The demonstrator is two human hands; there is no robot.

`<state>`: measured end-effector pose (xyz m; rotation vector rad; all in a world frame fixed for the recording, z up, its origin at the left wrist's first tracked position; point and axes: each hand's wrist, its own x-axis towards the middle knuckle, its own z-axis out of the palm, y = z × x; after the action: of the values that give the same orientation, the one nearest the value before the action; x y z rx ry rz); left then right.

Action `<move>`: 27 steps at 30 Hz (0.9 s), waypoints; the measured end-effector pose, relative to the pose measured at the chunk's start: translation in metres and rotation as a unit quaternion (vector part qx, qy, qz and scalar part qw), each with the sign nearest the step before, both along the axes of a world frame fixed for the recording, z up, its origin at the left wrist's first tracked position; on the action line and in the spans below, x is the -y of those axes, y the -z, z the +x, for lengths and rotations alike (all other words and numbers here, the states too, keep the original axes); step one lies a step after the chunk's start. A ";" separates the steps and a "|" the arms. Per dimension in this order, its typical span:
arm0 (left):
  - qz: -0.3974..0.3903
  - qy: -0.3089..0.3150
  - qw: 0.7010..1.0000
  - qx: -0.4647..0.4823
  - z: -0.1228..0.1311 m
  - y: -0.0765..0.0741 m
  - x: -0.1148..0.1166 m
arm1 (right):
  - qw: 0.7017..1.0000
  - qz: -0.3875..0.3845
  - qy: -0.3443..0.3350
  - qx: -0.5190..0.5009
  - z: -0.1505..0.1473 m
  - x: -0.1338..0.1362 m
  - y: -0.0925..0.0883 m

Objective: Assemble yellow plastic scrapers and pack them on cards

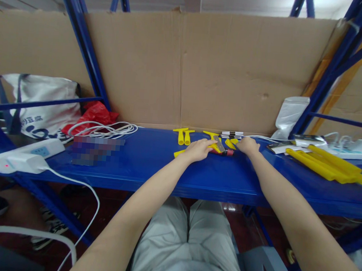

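Observation:
Both my hands rest on the blue shelf (153,166) among small yellow plastic parts. My left hand (198,148) lies with fingers curled over a yellow part with a grey blade (218,144). My right hand (247,145) is closed beside it, touching a small red and black piece (227,153). Two yellow T-shaped handles (183,135) stand just left of my left hand. Another yellow piece (178,153) pokes out under my left wrist. A few silver and black clips (231,135) lie behind the hands.
Several long yellow tubes (325,164) lie at the right, with white power strips (350,153) and a white pouch (291,115) behind. A coiled white cable (106,129), red bag (93,115), white tote (42,103) and another power strip (22,156) sit left. Cardboard (205,70) backs the shelf.

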<state>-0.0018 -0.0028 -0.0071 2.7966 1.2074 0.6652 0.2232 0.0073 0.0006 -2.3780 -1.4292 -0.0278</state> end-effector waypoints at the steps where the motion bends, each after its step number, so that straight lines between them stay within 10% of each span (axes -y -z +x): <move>1: 0.001 0.001 1.000 0.000 0.000 0.000 0.000 | 1.000 0.027 0.005 -0.006 0.001 0.002 -0.002; 6: 0.010 0.004 1.000 0.003 0.000 0.001 -0.001 | 0.970 0.222 0.019 -0.099 0.007 0.005 -0.010; 10: 0.011 0.006 1.000 0.009 0.000 0.001 -0.001 | 0.889 0.318 -0.006 -0.328 0.001 0.004 -0.016; 18: 0.012 -0.015 0.999 0.036 0.000 0.000 0.000 | 0.766 0.245 -0.079 -0.589 -0.026 0.013 -0.025; 27: 0.003 -0.055 0.998 0.030 0.001 0.002 -0.005 | 0.758 0.159 -0.178 -0.608 -0.041 0.019 -0.025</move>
<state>-0.0005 0.0022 -0.0095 2.7096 1.3595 0.7548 0.1822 -0.0117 0.0254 -1.2264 -0.9850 1.0668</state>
